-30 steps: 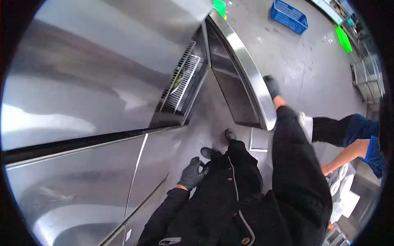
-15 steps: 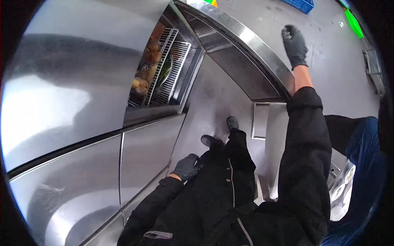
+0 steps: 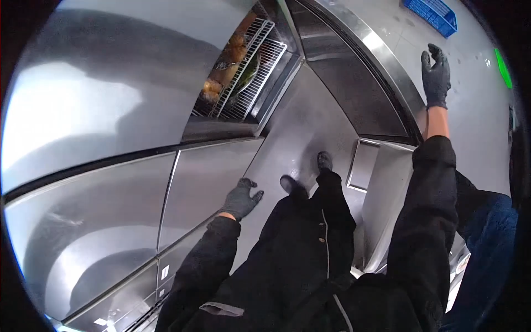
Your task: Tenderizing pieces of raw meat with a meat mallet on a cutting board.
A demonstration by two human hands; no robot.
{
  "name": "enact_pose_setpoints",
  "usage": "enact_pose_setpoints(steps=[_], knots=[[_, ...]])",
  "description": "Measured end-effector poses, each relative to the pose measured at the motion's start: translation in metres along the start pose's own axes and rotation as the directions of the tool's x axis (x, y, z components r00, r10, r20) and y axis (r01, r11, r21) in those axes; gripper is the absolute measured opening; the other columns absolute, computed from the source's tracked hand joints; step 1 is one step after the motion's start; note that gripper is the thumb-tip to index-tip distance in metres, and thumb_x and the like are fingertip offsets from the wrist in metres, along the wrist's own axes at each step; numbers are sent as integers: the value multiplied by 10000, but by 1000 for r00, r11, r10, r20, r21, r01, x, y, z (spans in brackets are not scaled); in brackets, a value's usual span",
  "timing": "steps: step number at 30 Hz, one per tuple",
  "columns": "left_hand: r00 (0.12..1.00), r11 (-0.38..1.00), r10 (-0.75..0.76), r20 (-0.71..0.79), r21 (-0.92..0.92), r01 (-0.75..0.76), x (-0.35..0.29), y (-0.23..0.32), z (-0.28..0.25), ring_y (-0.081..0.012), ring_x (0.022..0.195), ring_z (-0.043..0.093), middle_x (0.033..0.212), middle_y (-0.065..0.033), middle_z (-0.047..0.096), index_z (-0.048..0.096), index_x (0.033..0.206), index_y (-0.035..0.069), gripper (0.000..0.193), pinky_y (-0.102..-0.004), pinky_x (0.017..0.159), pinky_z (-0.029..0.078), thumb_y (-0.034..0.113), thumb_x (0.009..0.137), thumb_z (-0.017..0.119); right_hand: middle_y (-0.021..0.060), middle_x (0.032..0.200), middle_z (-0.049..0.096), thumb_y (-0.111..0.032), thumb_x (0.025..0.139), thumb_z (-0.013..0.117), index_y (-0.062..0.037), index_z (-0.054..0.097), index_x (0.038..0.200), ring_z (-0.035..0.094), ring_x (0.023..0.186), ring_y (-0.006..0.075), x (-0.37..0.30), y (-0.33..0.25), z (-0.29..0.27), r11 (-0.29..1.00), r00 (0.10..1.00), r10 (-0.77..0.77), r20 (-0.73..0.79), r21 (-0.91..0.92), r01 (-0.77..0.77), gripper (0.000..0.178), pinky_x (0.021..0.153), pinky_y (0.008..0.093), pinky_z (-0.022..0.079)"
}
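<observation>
The black-gloved left hand (image 3: 239, 200) hangs empty, fingers loosely parted, near smooth steel cabinet fronts (image 3: 213, 177). The right arm (image 3: 423, 205) stretches forward; its black-gloved right hand (image 3: 436, 76), empty with fingers curved and apart, is just beside the open steel door (image 3: 354, 74). The refrigerator (image 3: 221, 128) contains wire racks (image 3: 268, 61), brownish food (image 3: 211, 90) and something green (image 3: 250, 73). Beyond sits a blue plastic crate (image 3: 432, 15).

The cabinet door (image 3: 357, 77) has swung wider, the right hand (image 3: 436, 77) has uncurled, and the left hand (image 3: 241, 200) has moved off the black clothes (image 3: 301, 238).
</observation>
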State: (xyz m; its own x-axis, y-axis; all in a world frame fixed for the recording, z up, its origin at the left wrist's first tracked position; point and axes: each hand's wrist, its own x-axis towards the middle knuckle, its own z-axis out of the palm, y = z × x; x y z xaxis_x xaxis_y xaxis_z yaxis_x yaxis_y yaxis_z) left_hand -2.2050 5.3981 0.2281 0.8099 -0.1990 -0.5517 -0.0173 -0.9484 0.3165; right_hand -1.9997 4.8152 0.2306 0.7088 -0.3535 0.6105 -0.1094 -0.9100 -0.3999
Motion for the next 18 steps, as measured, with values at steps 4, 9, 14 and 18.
enact_pose_setpoints(steps=[4,9,14,18], knots=[[985,989,-39,-166,-150,14,-9,-12,-12,-269,773,633,913,-172,625,599,1054,61,345,-388,722,490,324,835,641,134,1055,619,-190,846,609,-67,606,1076,581,1003,301,-20,-74,-15,981,981,-178,-73,68,183,261,874,384,446],[993,911,-112,-25,-401,93,-87,-81,61,-276,830,634,1045,-153,613,598,1101,77,437,-383,783,488,413,823,627,163,1000,599,-158,769,622,-70,609,1009,554,934,358,-112,-234,-45,805,824,-542,167,385,451,255,812,427,438],[944,867,-328,35,-385,316,-219,-153,148,-346,1040,570,1138,-194,579,578,1134,78,495,-403,903,447,454,813,610,202,1029,637,-183,773,676,-6,640,1055,588,950,369,-210,-308,-19,906,587,-413,697,382,184,334,855,426,449],[840,722,-542,3,-509,468,-332,-202,225,-341,1055,568,1156,-175,578,585,1115,67,526,-424,911,442,493,807,569,185,1207,582,-103,890,526,25,558,1203,562,1086,251,-295,-337,31,791,612,-504,610,610,44,340,931,322,429]])
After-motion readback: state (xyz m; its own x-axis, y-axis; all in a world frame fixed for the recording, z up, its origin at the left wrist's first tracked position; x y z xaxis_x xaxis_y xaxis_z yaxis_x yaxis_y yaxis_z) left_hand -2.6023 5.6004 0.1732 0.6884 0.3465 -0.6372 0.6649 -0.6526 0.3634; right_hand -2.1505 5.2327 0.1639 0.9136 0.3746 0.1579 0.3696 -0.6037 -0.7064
